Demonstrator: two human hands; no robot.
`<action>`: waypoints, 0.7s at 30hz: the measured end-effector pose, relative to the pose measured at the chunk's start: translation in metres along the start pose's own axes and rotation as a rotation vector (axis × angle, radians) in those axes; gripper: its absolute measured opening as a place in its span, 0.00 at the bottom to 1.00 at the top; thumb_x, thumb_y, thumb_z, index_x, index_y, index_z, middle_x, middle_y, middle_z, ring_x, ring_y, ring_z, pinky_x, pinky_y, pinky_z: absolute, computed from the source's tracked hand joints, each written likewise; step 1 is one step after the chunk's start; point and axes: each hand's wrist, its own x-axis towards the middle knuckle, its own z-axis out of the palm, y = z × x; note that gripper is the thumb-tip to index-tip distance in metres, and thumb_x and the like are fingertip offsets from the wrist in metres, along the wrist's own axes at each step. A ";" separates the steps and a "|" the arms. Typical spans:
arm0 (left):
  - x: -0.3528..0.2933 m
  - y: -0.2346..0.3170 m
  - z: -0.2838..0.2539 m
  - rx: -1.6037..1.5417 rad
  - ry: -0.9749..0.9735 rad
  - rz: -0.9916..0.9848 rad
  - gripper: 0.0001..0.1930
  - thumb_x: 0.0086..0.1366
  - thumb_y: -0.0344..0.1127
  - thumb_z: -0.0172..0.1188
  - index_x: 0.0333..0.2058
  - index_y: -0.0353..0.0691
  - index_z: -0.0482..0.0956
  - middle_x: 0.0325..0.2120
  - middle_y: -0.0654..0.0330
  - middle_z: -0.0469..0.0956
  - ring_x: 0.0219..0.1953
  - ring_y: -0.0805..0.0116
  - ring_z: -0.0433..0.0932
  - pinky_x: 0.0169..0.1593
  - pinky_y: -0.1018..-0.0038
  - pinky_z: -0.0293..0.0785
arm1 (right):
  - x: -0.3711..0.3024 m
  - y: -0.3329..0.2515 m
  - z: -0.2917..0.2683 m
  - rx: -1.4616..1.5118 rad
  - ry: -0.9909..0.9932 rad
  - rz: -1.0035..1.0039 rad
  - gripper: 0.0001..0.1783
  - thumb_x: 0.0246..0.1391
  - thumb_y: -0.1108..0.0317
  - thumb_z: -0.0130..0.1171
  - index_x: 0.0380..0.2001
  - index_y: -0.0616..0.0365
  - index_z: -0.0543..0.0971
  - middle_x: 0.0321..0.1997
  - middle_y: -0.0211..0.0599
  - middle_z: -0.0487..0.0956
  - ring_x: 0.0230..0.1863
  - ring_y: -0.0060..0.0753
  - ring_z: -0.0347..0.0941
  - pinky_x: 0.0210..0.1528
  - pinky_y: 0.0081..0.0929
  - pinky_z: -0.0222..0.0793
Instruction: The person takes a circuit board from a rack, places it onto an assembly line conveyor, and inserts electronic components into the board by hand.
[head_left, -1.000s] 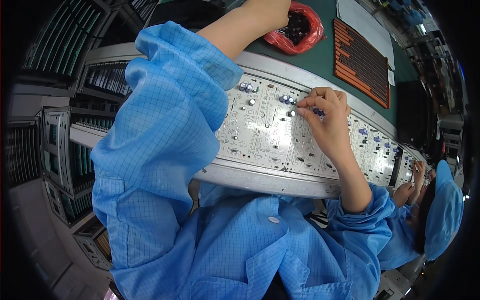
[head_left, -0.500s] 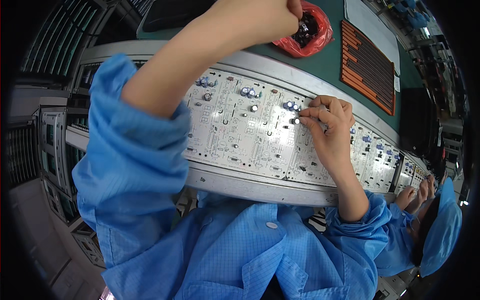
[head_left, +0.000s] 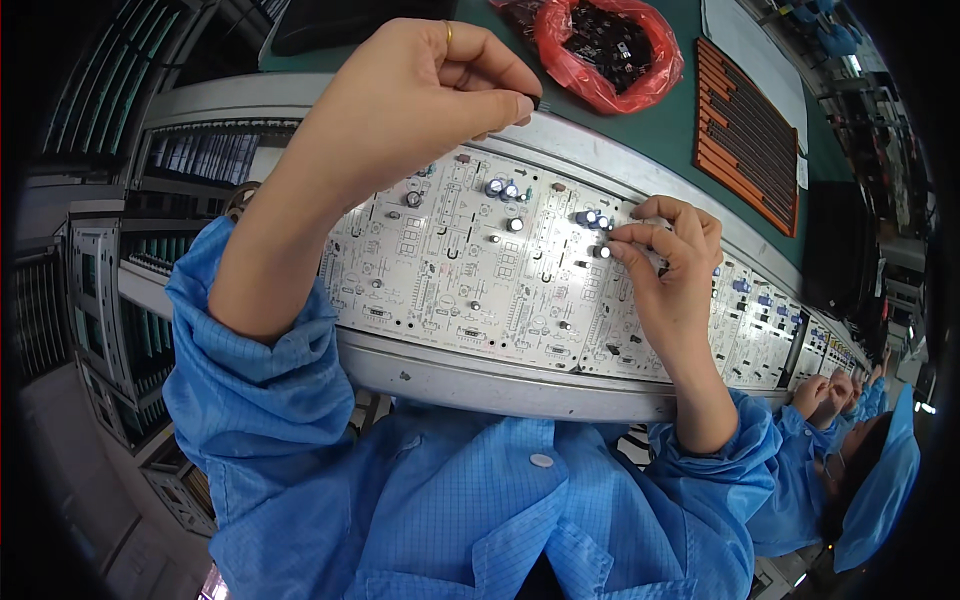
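Note:
My left hand (head_left: 430, 95) is raised over the far rail, with thumb and forefinger pinched on a small black component with metal leads (head_left: 537, 103). Below it lies a white circuit board (head_left: 440, 300) dotted with small parts. My right hand (head_left: 675, 265) hovers over the board's right part, thumb and forefinger drawn together close beside a black round capacitor (head_left: 602, 252). Whatever sits between those fingertips is hidden. Blue capacitors (head_left: 592, 219) stand just beyond them. A red plastic bag (head_left: 665, 75) filled with black components lies open on the green mat.
Metal rails (head_left: 480, 378) border the row of boards. An orange slotted tray (head_left: 745, 140) and white sheets (head_left: 765, 60) lie on the green mat (head_left: 660, 140). At the right, a co-worker in a blue cap (head_left: 885, 485) has both hands over boards farther down the line.
My left hand has come back from the red bag toward the board, a black component now visible in its fingers. My right hand stays by the same capacitor. The view has shifted slightly.

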 end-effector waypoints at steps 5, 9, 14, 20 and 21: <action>0.001 -0.004 0.003 -0.014 -0.004 -0.037 0.09 0.61 0.30 0.65 0.40 0.33 0.81 0.30 0.62 0.82 0.29 0.82 0.77 0.35 0.86 0.72 | 0.002 0.002 -0.001 0.015 -0.003 0.014 0.08 0.41 0.72 0.72 0.29 0.54 0.84 0.45 0.27 0.77 0.51 0.37 0.63 0.58 0.36 0.54; 0.004 -0.009 0.005 -0.051 -0.003 -0.045 0.09 0.57 0.29 0.65 0.36 0.32 0.83 0.28 0.57 0.82 0.31 0.73 0.80 0.35 0.80 0.76 | 0.002 0.002 -0.001 0.012 -0.006 0.007 0.08 0.41 0.73 0.72 0.29 0.54 0.84 0.45 0.28 0.77 0.51 0.37 0.63 0.58 0.35 0.54; 0.002 -0.013 0.007 -0.035 -0.008 -0.069 0.10 0.60 0.30 0.65 0.39 0.31 0.81 0.29 0.61 0.83 0.29 0.81 0.77 0.34 0.85 0.73 | 0.001 -0.003 0.001 0.002 0.003 0.007 0.08 0.42 0.73 0.71 0.29 0.54 0.85 0.46 0.28 0.77 0.51 0.37 0.63 0.59 0.35 0.53; 0.003 -0.013 0.013 -0.067 0.027 -0.068 0.09 0.58 0.29 0.64 0.35 0.30 0.83 0.26 0.61 0.82 0.28 0.79 0.78 0.33 0.83 0.73 | -0.001 -0.006 0.000 -0.012 0.016 0.034 0.08 0.42 0.73 0.72 0.29 0.54 0.85 0.46 0.28 0.77 0.52 0.37 0.63 0.59 0.34 0.53; 0.003 -0.013 0.012 -0.067 0.025 -0.070 0.09 0.58 0.29 0.64 0.35 0.30 0.83 0.26 0.61 0.82 0.28 0.79 0.78 0.33 0.83 0.73 | -0.001 -0.007 0.000 -0.018 0.022 0.038 0.08 0.42 0.73 0.72 0.29 0.54 0.85 0.46 0.28 0.77 0.52 0.37 0.63 0.59 0.34 0.53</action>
